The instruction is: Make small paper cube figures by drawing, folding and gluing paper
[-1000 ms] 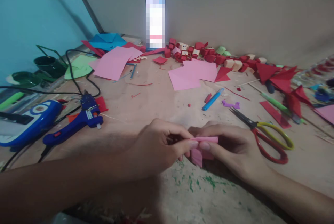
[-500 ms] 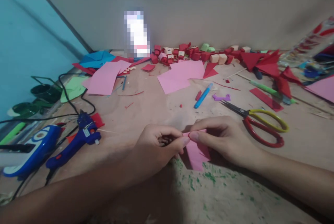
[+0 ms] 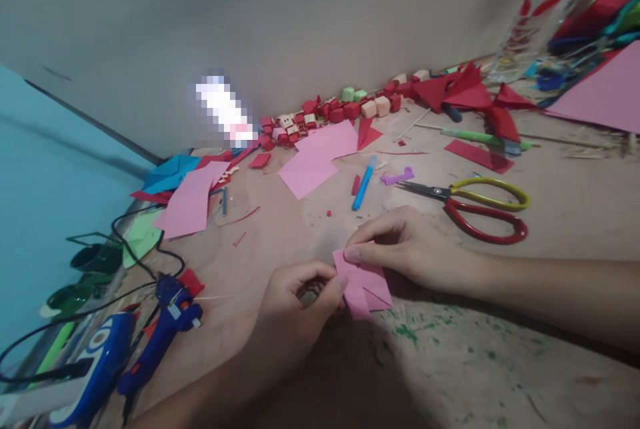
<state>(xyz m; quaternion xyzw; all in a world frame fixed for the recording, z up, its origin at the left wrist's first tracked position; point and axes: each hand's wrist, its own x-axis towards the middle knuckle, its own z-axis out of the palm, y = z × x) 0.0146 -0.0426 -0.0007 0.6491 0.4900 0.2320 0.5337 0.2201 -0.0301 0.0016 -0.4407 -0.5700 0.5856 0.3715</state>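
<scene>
A small pink paper piece (image 3: 361, 286) with a slit and a flap at its lower side is held just above the table. My left hand (image 3: 303, 306) pinches its left edge between thumb and fingers. At the top edge, my right hand (image 3: 400, 246) grips the same paper with thumb and forefinger. The fingers behind the paper are partly hidden. Scissors (image 3: 465, 206) with one yellow and one red handle lie just beyond my right hand. A blue pen (image 3: 364, 184) and a purple paper strip (image 3: 399, 176) are beyond the paper.
A blue glue gun (image 3: 165, 329) with its black cable lies at left. Pink sheets (image 3: 320, 156) and small folded paper cubes (image 3: 345, 109) line the back by the wall. A bright, blurred phone-like screen (image 3: 225, 109) leans there. Red paper scraps (image 3: 465, 92) lie at back right.
The view has tilted and shifted. My hands have moved apart slightly; the right sits higher on the paper and the left lower, showing more of the pink paper between them.
</scene>
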